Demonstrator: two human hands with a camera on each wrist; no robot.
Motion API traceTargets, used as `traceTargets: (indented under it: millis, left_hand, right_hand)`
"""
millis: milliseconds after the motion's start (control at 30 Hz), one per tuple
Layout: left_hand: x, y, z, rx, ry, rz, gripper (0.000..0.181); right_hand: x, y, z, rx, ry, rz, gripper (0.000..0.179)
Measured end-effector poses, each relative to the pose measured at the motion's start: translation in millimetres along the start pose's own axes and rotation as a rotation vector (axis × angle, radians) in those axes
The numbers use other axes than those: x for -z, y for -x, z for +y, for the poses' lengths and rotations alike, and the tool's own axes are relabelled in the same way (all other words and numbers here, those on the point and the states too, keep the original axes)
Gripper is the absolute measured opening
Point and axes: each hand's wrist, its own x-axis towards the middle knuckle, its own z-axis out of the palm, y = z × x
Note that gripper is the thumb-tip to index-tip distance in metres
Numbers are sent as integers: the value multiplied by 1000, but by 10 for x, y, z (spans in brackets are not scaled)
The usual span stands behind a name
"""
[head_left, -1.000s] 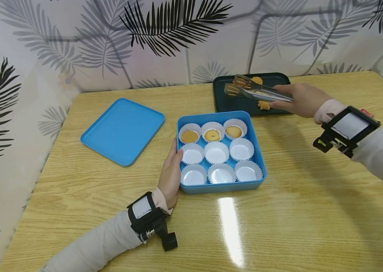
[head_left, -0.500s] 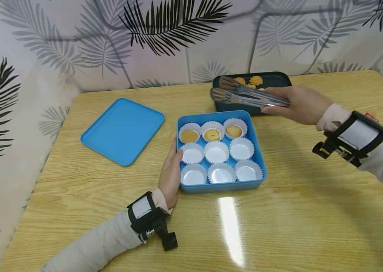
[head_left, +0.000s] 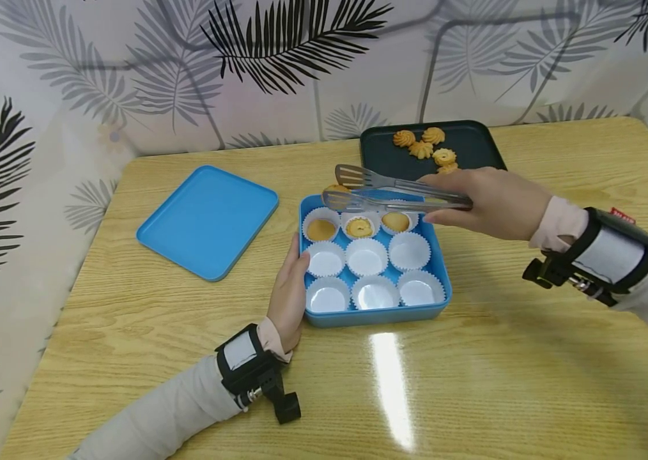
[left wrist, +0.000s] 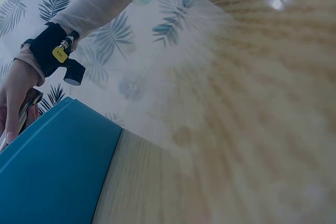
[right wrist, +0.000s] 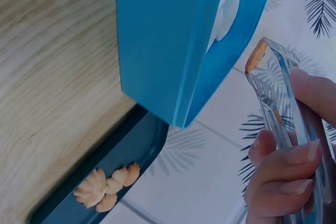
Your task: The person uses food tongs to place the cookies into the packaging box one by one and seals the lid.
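Observation:
My right hand [head_left: 487, 198] holds a pair of metal tongs [head_left: 399, 187] above the far edge of the blue box [head_left: 378, 316]. Pinched between the tong tips is a golden cookie [right wrist: 256, 56], partly hidden by the tongs in the head view. White paper cups line the box in rows; three in the far row hold cookies, such as the round cookie [head_left: 360, 227] in the middle. My left hand [head_left: 288, 297] rests along the box's left wall, fingers straight on the outside, thumb at the rim. That hand is out of sight in the left wrist view.
Behind the box, a dark tray [head_left: 473, 144] bears several piped cookies [head_left: 420, 149]. To the left lies a flat blue lid [head_left: 207, 223] on the wooden table [head_left: 186, 338]. A leaf-patterned wall covering [head_left: 278, 115] stands at the table's back edge.
My right hand has brought the tongs from over the dark tray toward me and left, over the box's far edge, carrying a cookie. My left hand and the box have stayed put.

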Motion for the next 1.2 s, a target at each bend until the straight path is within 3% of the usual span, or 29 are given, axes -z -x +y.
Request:
traceTargets:
  millis: [633, 1200]
  left_hand:
    - [2, 23, -3, 0, 15, -6, 55]
    - [1, 5, 1, -9, 7, -6, 56]
  right_hand:
    - [-197, 38, -181, 190, 65, -80, 53]
    - [-257, 35, -178, 210, 39, -77, 52]
